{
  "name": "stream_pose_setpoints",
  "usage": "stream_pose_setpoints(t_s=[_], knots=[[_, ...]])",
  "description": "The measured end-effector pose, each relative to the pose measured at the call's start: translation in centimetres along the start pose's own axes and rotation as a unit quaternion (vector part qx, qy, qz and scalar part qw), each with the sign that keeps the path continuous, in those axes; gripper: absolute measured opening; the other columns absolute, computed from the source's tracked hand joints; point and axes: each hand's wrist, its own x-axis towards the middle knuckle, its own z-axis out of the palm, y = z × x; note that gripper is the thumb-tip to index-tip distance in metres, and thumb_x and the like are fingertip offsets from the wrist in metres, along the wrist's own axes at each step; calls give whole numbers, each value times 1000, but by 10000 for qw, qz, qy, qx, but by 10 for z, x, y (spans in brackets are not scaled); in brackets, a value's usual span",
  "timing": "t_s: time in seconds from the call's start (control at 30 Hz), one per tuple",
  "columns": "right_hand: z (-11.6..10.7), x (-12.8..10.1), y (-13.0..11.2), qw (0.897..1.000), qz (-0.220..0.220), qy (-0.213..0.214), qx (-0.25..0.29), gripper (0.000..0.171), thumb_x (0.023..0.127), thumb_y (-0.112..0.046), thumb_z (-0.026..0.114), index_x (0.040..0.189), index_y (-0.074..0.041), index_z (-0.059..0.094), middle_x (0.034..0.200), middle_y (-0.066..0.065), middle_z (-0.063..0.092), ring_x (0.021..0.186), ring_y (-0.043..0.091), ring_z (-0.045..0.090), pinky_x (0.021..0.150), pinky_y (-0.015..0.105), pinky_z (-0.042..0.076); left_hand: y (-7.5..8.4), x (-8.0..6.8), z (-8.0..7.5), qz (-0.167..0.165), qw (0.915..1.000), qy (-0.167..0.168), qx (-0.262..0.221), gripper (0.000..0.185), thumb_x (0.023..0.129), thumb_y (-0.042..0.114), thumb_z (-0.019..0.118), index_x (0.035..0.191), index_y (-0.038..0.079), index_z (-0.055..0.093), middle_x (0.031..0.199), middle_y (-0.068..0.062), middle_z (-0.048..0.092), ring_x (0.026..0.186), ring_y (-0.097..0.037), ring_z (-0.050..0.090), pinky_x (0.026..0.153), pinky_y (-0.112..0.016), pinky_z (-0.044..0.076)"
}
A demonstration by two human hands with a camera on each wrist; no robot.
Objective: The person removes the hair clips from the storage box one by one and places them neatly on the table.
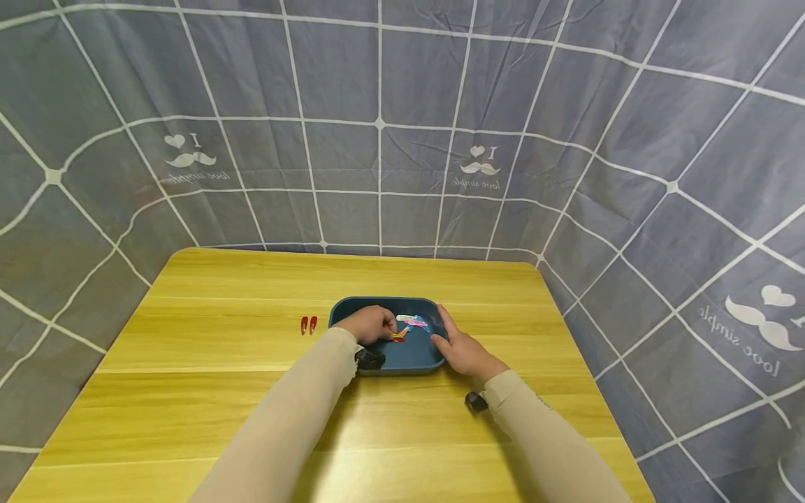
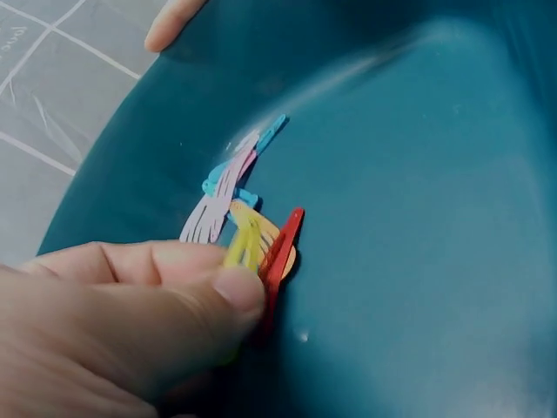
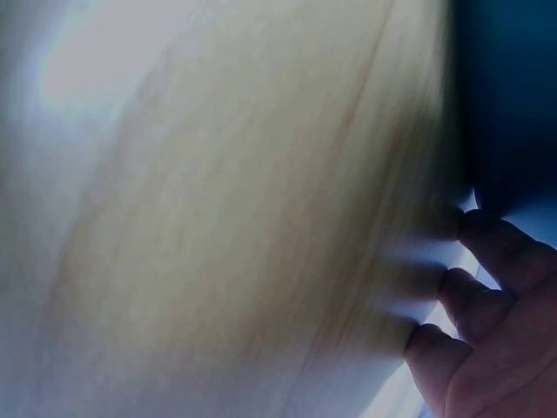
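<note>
**Left hand on the hair clips in the blue tray, right hand steadying the rim**

Farthest left on the wooden table (image 1: pixel 207 328), two red hair clips (image 1: pixel 308 325) lie side by side, just left of the blue tray (image 1: pixel 352 307) and apart from it, their long axes running near to far

Next comes the left hand (image 1: pixel 369 324), reaching into the tray from its near-left side. In the left wrist view its thumb and fingers (image 2: pixel 218 287) are curled and pinch the near ends of a yellow hair clip (image 2: pixel 246 244) and a red hair clip (image 2: pixel 283 248), which lie touching on the tray floor. Both clips point away from that hand, long axes slanting toward the far right. Just beyond them, overlapping, lies the pile of pastel hair clips (image 2: pixel 228 187) in lilac, pink and light blue, slanting the same way

The pile sits in the far middle of the tray, between the two hands, and the left hand is the nearer, already on it

At the right, the right hand (image 1: pixel 462 346) rests against the tray's right rim, fingers fairly straight and laid along the edge, one fingertip over the far rim; it holds no clip. The right wrist view is blurred and shows only loosely bent fingers (image 3: pixel 487 252) beside the table top
</note>
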Motion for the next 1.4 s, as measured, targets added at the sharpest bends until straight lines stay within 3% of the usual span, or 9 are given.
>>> stream_pose_setpoints(t_s=[0.3,0.63,0.77,1.0,1.2,1.3,1.4], knots=[[0,-1,3,10000,-10,7,-23,76,113,-42,43,171,-25,-1,156,28,51,137,46,58,119,60,40,0,-9,-7,169,9998,107,-9,15,106,20,66,91,18,66,91,3,63,77,-15,53,75,-32,45],[-1,-3,5,10000,-6,-32,40,76,113,-42,43,171,-26,-3,158,28,49,139,45,57,121,59,39,11,-31,-29,300,9993,202,38,13,110,21,59,105,14,68,97,1,63,80,-16,53,77,-32,45],[-2,-4,4,10000,38,-34,76,76,113,-42,44,171,-25,-2,159,28,47,140,47,55,121,60,38,8,-37,-37,289,9986,439,-21,14,110,21,58,103,13,67,95,0,61,83,-17,54,77,-32,45],[-2,-4,1,10000,48,-14,45,76,113,-42,43,171,-26,-2,157,29,48,138,47,57,120,60,39,0,-57,-52,366,9944,813,-561,19,110,22,58,109,7,70,87,-3,61,78,-18,55,72,-33,47],[-4,-3,-2,10000,78,-27,18,76,113,-44,42,171,-28,-4,159,28,46,138,47,57,120,60,39,-10,-75,-64,356,9865,1358,-845,15,107,22,63,110,13,74,104,-11,71,86,-18,59,79,-32,51],[-5,-2,-4,10000,60,-38,25,76,113,-44,42,171,-29,-4,159,28,47,138,47,57,120,60,39,-15,-84,-69,273,9808,1645,-1014,12,105,21,66,110,13,73,103,-13,70,77,-18,57,69,-31,51],[-5,-3,-4,10000,32,-43,63,76,112,-45,43,171,-28,-3,160,28,46,138,47,56,121,60,38,-22,-92,-72,102,9737,1844,-1338,10,104,21,69,108,13,67,90,-10,62,57,-18,49,51,-30,46]])
